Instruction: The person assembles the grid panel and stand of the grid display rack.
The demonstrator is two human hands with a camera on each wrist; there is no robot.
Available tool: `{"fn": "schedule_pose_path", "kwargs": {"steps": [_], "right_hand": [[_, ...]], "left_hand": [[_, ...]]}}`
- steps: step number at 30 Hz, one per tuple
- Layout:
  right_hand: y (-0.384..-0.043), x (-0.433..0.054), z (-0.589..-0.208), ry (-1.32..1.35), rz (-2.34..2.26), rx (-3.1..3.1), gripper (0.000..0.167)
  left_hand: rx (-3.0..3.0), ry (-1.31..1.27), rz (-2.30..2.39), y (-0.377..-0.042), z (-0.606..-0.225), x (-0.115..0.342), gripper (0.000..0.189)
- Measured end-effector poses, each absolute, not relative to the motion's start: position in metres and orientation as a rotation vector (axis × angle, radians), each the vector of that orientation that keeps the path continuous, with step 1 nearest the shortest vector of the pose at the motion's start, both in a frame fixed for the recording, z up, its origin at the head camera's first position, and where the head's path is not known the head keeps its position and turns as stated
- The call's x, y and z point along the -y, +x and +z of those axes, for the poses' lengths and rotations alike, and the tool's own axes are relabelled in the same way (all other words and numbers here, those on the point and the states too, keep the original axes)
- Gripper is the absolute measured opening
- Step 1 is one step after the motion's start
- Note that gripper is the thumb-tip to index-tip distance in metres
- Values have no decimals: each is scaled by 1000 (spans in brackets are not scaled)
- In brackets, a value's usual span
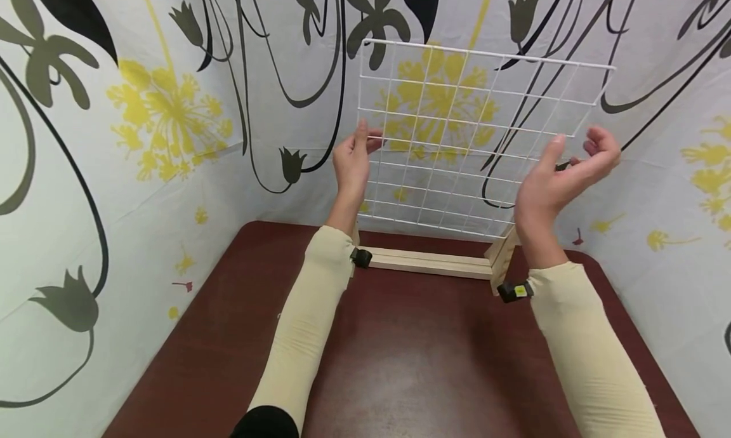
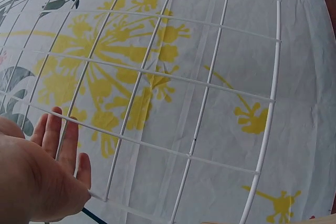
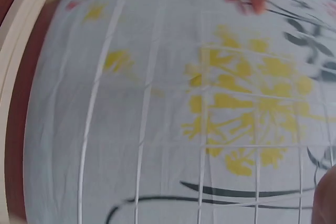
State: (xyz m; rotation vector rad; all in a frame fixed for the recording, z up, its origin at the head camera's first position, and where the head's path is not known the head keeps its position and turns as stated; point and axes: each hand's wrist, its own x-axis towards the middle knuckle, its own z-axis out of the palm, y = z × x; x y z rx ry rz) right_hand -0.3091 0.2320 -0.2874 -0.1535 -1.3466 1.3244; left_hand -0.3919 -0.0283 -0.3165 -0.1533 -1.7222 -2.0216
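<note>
Wire grid (image 1: 444,119) is up off the bench (image 1: 400,336), near-upright w/ a slight tilt, between both hands, above the wooden stand (image 1: 428,263) at the back. Prob. only partway: lifting's done, but w/ hands at both sides the handling looks unfinished. Lower edge is near the stand's R side piece; can't tell if they touch, so seating is unconfirmed.

L hand (image 1: 352,165): grip pinches the grid's L edge, thumb in front, fingers behind. R hand (image 1: 551,184): grip looks released, fingers loosely bent, thumb apart, by the R edge.

Head view alone gets the whole grid + both hands. L wrist view adds fingers behind the wires up close. R wrist view has blurry L fingertips, pale timber at one side, but only a sliver of R hand, so no help re its grip.
</note>
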Motion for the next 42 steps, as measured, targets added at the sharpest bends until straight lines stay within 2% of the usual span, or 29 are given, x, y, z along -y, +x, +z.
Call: {"fn": "schedule_pose_path", "kwargs": {"steps": [5, 8, 16, 23, 42], "right_hand": [[-317, -255, -283, -315, 1821, 1305, 38], [-326, -265, -290, -316, 1945, 1347, 32], [-339, -272, -305, -181, 1934, 1411, 12], [-343, -273, -310, -142, 1920, 1414, 26], [-347, -281, -322, 22, 1945, 1359, 27]], "left_hand": [[1724, -149, -2052, -392, -315, 30, 58], [1718, -158, -2066, -392, -315, 30, 61], [1736, -156, -2052, -391, -315, 30, 65], [1731, -156, -2048, -392, -315, 31, 64], [1726, -174, -2070, -391, -316, 33, 61]]}}
